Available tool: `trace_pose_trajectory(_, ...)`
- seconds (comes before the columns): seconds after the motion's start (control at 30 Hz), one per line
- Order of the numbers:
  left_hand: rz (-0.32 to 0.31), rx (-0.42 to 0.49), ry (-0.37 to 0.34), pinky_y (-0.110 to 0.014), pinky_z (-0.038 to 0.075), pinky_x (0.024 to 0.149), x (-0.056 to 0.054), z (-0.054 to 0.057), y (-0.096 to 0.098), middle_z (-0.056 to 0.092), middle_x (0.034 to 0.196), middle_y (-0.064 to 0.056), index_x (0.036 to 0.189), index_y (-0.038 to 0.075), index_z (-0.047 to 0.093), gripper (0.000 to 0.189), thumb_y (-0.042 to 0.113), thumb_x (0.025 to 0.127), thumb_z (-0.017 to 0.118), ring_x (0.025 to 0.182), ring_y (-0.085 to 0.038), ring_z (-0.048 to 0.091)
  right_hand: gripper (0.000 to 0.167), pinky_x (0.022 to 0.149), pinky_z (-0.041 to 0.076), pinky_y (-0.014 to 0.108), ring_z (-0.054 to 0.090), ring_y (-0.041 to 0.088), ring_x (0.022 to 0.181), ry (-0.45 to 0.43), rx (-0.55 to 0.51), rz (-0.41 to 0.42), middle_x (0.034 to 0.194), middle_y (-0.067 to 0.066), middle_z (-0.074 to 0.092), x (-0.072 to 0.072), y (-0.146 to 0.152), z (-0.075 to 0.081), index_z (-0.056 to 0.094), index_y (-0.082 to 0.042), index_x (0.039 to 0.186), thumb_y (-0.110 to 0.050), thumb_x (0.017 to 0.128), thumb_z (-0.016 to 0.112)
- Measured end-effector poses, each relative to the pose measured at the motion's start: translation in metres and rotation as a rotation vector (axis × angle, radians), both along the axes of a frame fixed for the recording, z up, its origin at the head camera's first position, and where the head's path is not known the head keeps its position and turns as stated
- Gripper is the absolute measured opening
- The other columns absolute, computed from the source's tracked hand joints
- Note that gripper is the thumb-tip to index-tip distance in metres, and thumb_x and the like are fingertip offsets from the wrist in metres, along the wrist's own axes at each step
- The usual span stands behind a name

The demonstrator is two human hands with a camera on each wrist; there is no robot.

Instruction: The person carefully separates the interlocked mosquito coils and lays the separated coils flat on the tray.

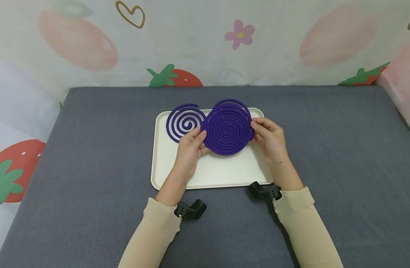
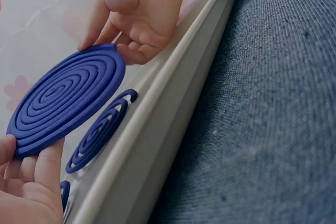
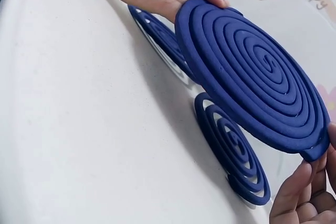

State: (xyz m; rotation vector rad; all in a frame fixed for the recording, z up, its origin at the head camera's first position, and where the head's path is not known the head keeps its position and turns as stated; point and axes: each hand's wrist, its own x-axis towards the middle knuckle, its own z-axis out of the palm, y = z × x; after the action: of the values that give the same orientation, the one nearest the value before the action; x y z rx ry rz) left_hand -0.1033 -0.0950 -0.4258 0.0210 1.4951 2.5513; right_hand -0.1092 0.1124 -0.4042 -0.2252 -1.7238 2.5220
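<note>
Between my two hands is a flat, tightly wound purple-blue mosquito coil [image 1: 227,129], raised above a white tray [image 1: 225,173] and tilted. My left hand [image 1: 189,149] pinches its left edge between thumb and fingers. On the opposite edge, the right hand [image 1: 269,138] grips it, thumb on the near face and fingers behind. A looser open-spiral coil [image 1: 189,125] lies at the tray's back left. Another open-spiral coil [image 3: 236,145] rests on the tray behind the held one, mostly hidden in the head view.
The tray's raised rim [image 2: 157,93] borders the grey cloth table [image 1: 91,167]. Black wrist cameras sit on the left wrist [image 1: 191,210] and right wrist [image 1: 265,191], close to the tray's front edge. A printed curtain [image 1: 191,44] hangs behind the table.
</note>
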Motion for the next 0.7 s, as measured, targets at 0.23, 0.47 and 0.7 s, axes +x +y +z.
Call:
trace_pose_trajectory(0.23,-0.031,0.067,-0.012,-0.028,0.055,0.079,-0.0004,-0.0016,-0.0003,0.066,0.107,-0.013,0.13,-0.015,0.042,0.035,-0.001,0.098,0.042,0.088,-0.012,0.067,0.026,0.057,0.046,0.017,0.053,0.008,0.066,0.009,0.017,-0.033,0.075,-0.002,0.061,-0.0004,-0.0008,-0.0029,0.069,-0.015,0.079,0.004,0.091,0.056)
trace_pose_trajectory(0.47,-0.126,0.024,0.011,-0.038,0.048,0.093,0.0012,-0.0024,0.0015,0.045,0.13,-0.035,0.136,-0.013,0.037,0.039,0.0,0.1,0.037,0.097,-0.014,0.064,0.02,0.058,0.046,0.017,0.053,0.008,0.066,-0.023,-0.008,-0.072,0.076,-0.003,0.06,0.001,-0.0016,-0.0027,0.068,-0.015,0.082,-0.001,0.092,0.057)
trace_pose_trajectory(0.7,-0.135,0.069,-0.021,-0.038,0.05,0.091,0.0015,0.0005,-0.0001,0.042,0.131,-0.037,0.138,-0.013,0.035,0.039,-0.001,0.1,0.034,0.094,-0.013,0.066,0.021,0.058,0.047,0.019,0.053,0.009,0.067,0.014,-0.019,-0.073,0.077,-0.001,0.059,0.0023,-0.0046,-0.0024,0.067,-0.013,0.083,0.001,0.093,0.055)
